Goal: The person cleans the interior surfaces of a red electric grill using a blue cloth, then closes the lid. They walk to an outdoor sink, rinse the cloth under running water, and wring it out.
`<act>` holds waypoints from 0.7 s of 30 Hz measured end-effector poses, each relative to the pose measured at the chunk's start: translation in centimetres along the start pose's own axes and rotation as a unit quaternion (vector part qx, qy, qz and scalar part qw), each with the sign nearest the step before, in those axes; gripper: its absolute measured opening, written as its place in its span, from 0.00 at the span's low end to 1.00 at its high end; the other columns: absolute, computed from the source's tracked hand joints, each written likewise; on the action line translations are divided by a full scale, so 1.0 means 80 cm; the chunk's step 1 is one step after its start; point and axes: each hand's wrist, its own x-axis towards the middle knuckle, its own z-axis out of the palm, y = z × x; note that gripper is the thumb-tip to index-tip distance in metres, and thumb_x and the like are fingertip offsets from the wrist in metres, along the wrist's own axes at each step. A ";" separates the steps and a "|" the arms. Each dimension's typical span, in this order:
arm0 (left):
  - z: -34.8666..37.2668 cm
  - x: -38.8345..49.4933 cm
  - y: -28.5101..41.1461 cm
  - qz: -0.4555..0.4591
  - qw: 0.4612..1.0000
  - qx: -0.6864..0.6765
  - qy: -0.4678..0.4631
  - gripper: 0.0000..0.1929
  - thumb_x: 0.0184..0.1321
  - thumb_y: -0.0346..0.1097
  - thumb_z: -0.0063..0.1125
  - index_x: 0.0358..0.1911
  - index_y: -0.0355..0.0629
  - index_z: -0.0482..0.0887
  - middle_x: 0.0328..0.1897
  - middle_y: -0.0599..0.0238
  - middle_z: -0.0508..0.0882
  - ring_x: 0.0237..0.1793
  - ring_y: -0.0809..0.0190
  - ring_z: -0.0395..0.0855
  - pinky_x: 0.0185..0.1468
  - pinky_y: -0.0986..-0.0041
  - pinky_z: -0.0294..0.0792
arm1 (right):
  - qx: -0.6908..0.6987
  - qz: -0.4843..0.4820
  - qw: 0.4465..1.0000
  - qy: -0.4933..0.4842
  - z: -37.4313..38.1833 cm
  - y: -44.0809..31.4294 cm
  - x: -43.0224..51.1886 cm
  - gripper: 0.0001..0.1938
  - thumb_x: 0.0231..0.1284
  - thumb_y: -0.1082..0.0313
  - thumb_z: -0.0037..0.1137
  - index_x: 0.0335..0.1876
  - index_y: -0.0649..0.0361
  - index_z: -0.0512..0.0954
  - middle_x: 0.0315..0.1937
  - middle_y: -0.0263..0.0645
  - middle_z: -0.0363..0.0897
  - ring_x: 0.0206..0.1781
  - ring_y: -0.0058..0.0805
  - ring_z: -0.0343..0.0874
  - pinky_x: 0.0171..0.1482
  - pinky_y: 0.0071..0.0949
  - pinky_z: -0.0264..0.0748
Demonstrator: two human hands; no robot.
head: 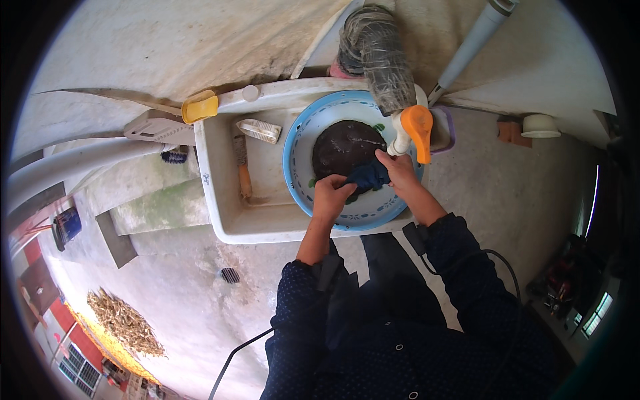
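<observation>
My left hand [331, 196] pinches one end of a bunched dark blue cloth [369, 175]. The other end is gripped by my right hand [401, 174], just under the tap's white spout [398, 142]. Both hands are over a white enamel basin [303, 150] with a blue rim and a leaf pattern. Inside the basin lies a dark brown mass [345, 145], which looks like wet fabric; the cloth and my hands hide part of it. An orange tap handle [419, 125] stands above my right hand. I cannot tell whether water is running.
The basin rests in a white sink [220, 200]. Left of it lie a wooden-handled brush [243, 170] and a white scrubbing brush [259, 130]. A yellow soap dish [201, 107] sits on the sink's corner. A wrapped black pipe [382, 60] rises behind. Cables hang by my sleeves.
</observation>
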 end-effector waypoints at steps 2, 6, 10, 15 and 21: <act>0.003 -0.001 -0.001 0.024 0.999 0.004 0.037 0.12 0.61 0.31 0.71 0.42 0.29 0.89 0.30 0.66 0.88 0.31 0.72 0.82 0.36 0.76 0.72 | -0.152 -0.079 0.984 0.047 0.008 -0.009 -0.006 0.18 0.66 0.56 0.70 0.50 0.62 0.80 0.34 0.33 0.80 0.35 0.23 0.79 0.41 0.30 0.77; 0.008 -0.007 0.000 0.073 0.991 0.036 0.103 0.12 0.62 0.34 0.71 0.42 0.31 0.89 0.28 0.62 0.88 0.29 0.68 0.83 0.35 0.72 0.73 | -0.097 -0.282 0.946 0.127 0.005 -0.059 -0.053 0.17 0.68 0.58 0.65 0.49 0.64 0.77 0.37 0.36 0.80 0.41 0.24 0.79 0.45 0.30 0.75; 0.009 -0.019 0.005 0.085 0.964 0.210 0.141 0.10 0.60 0.37 0.69 0.42 0.41 0.87 0.35 0.49 0.89 0.35 0.43 0.87 0.41 0.56 0.78 | 0.010 -0.489 0.869 0.068 -0.016 -0.149 -0.135 0.14 0.68 0.65 0.64 0.50 0.64 0.75 0.35 0.34 0.78 0.38 0.22 0.74 0.44 0.26 0.73; 0.009 -0.027 0.020 0.190 0.941 0.237 0.147 0.11 0.59 0.33 0.66 0.45 0.44 0.87 0.45 0.53 0.88 0.44 0.40 0.86 0.47 0.53 0.78 | -0.062 -0.525 0.840 0.120 0.005 -0.234 -0.194 0.20 0.60 0.80 0.68 0.58 0.66 0.77 0.28 0.30 0.74 0.30 0.14 0.70 0.34 0.18 0.69; 0.011 -0.039 0.039 0.287 0.928 0.193 0.137 0.14 0.58 0.28 0.65 0.48 0.45 0.88 0.45 0.56 0.86 0.43 0.43 0.87 0.46 0.57 0.78 | -0.201 -0.591 0.760 0.178 0.024 -0.266 -0.192 0.23 0.58 0.85 0.67 0.60 0.68 0.77 0.17 0.24 0.65 0.18 0.10 0.63 0.23 0.14 0.60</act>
